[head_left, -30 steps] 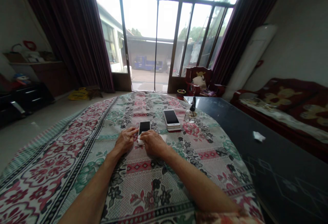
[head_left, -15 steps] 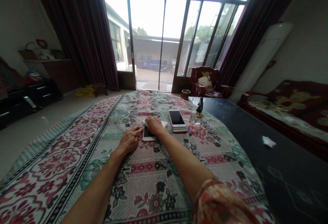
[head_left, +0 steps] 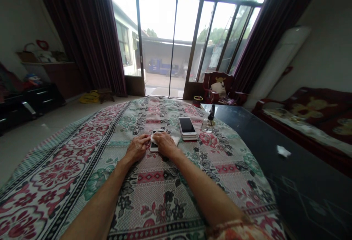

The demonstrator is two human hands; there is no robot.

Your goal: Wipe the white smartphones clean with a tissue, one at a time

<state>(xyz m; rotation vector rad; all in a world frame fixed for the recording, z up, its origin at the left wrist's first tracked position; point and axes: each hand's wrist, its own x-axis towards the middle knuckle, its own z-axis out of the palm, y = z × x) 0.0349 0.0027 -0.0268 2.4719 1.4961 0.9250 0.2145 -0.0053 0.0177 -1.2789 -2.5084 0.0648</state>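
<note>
We saw the left hand (head_left: 136,149) and the right hand (head_left: 165,144) drawn together, fingers curled downward and nearly meeting over a white smartphone (head_left: 154,146). A white cloth (head_left: 152,137) lay bunched on the phone's upper end under the fingertips, though we could not tell whether either hand pinched it or only pressed on it. The phone lay flat near the middle of a floral woven cover (head_left: 68,185), with a paler scrap of white fabric (head_left: 175,140) just beside the right hand. Toward the far edge sat a stack of phones (head_left: 187,128), and past it, at the right edge, stood a small glass figurine (head_left: 208,124). Both forearms (head_left: 104,192) reached forward and inward from the near edge. A dark glass-topped table (head_left: 275,188) ran along the right edge, holding a white scrap (head_left: 283,151). Beyond stood a red sofa (head_left: 302,119), and ahead, glass doors (head_left: 167,42) between dark curtains (head_left: 90,38).
</note>
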